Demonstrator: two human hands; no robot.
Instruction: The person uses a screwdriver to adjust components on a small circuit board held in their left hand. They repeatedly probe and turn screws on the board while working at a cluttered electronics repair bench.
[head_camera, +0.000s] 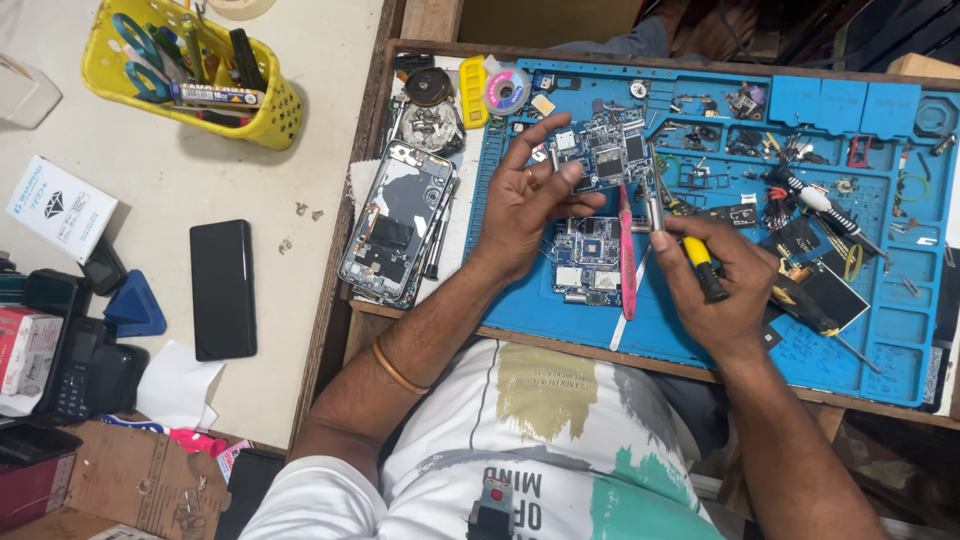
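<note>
My left hand (525, 205) holds a small blue circuit board (608, 150) by its left edge, lifted above the blue work mat (700, 330). My right hand (715, 285) grips a yellow-and-black screwdriver (700, 262) whose metal tip points up at the board's lower right edge. A second blue circuit board (587, 258) lies flat on the mat under my hands. A pink toothbrush (627, 255) lies beside it.
An opened phone body (397, 222) lies left of the mat. Small parts, screws, tweezers and screwdrivers crowd the mat's right side (820, 200). A black phone (223, 289), a yellow tool basket (195, 70), boxes and a keypad handset (75, 365) sit on the left table.
</note>
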